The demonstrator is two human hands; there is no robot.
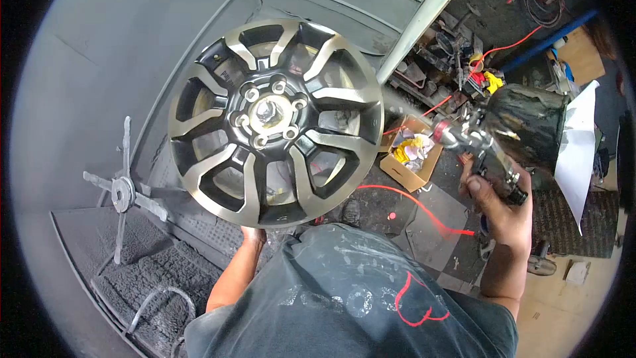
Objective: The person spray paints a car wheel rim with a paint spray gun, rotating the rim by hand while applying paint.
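Observation:
A black and silver alloy wheel [248, 202] with several split spokes faces the camera, left of the middle. My left hand [254, 233] is at its bottom edge, mostly hidden behind the rim, so its fingers do not show. On the right, my right hand [498, 202] is wrapped round the handle of a spray gun [487, 148]. The gun's red-ringed nozzle points left toward the wheel, a short gap away from its rim. A dark cup with a torn, pale edge appears just beyond the gun.
A grey metal stand [122, 193] with several arms is at the left, by grey booth walls. An open cardboard box [405, 174] holds crumpled paper. A red hose [424, 211] crosses the floor. Cluttered tools and a white sheet [578, 152] are at the right.

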